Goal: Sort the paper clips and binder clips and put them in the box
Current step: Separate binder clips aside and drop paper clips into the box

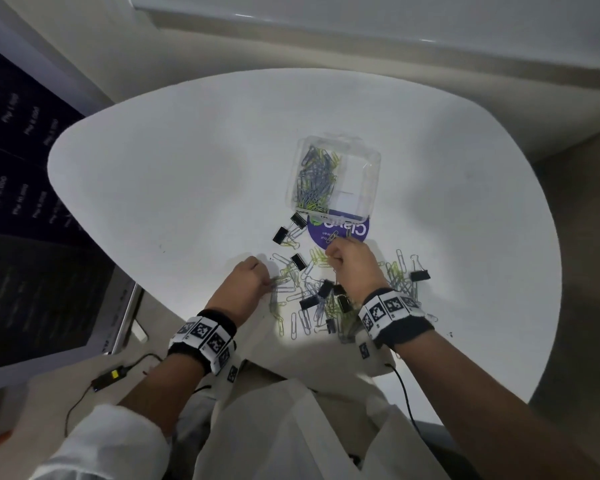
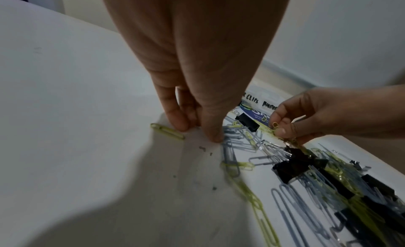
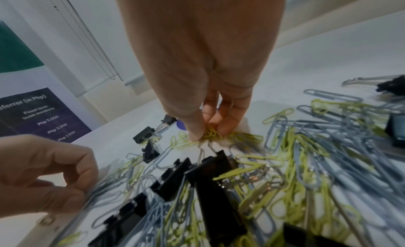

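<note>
A clear two-part box (image 1: 368,161) stands on the white table (image 1: 187,161); its left part holds grey and yellow-green paper clips (image 1: 314,178), its right part looks bare. A mixed pile of paper clips (image 1: 291,296) and black binder clips (image 1: 326,289) lies in front of it. My right hand (image 1: 329,254) pinches a small bunch of yellow-green paper clips (image 3: 211,134) just above the pile. At the pile's left edge my left hand (image 1: 269,280) has curled fingers pinching grey paper clips (image 3: 96,191) low on the table. One yellow-green clip (image 2: 167,131) lies beside its fingertips (image 2: 179,126).
A round purple label or lid (image 1: 340,233) lies under the box's near edge. Two binder clips (image 1: 280,234) sit left of it and one binder clip (image 1: 420,274) lies at the pile's right. A dark poster (image 1: 21,237) stands left of the table. Cables (image 1: 404,393) hang at the near edge.
</note>
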Available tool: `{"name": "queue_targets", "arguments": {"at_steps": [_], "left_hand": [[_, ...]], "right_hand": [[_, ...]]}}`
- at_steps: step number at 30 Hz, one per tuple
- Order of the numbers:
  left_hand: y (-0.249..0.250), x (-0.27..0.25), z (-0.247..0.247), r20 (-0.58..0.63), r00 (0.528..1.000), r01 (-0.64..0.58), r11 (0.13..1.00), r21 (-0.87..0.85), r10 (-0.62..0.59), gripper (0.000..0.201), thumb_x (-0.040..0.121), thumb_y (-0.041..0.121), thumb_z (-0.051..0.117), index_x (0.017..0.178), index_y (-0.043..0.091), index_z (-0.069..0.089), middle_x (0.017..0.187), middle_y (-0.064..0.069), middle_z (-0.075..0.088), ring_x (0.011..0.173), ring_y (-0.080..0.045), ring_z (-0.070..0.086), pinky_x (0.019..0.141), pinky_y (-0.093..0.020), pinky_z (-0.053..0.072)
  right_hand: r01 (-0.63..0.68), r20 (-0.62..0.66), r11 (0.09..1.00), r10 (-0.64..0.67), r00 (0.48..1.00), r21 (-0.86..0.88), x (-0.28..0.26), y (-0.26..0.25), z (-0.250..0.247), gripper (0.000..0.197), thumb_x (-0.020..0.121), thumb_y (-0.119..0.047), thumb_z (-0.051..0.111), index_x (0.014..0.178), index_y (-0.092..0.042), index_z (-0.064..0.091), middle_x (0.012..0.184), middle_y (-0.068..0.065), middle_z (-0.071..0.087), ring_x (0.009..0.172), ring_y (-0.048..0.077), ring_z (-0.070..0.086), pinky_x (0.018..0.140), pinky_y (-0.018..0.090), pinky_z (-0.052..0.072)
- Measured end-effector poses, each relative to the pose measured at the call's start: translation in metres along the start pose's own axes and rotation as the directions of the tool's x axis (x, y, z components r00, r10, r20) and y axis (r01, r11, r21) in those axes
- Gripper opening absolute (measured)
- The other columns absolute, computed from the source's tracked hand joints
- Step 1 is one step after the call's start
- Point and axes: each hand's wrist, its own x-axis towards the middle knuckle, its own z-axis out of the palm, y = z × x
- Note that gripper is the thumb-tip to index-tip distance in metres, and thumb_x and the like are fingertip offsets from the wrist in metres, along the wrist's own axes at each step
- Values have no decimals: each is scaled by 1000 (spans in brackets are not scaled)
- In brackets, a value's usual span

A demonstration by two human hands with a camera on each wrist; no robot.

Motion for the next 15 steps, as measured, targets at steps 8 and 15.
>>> {"name": "queue_targets", "arguments": {"at_steps": [8,15], "left_hand": [[4,0,-2,-117,979,105,901,-420,-168,21,87,8,66,73,14,52,83,0,67,77,-7,65,68,-12,46],[8,6,-8,8,951,216,642,-736,-311,24,89,8,65,109,20,62,84,6,68,82,-6,69,81,-16,51]], "right_hand": [[-24,32,978,17,999,206,0,4,-9,27,93,-3,61,117,-11,70,103,10,58,86,23,62,88,22,47],[-264,160,792,211,964,550,-2,4,-8,29,97,1,52,105,-18,72,106,4,69,99,22,69,91,31,56]]}}
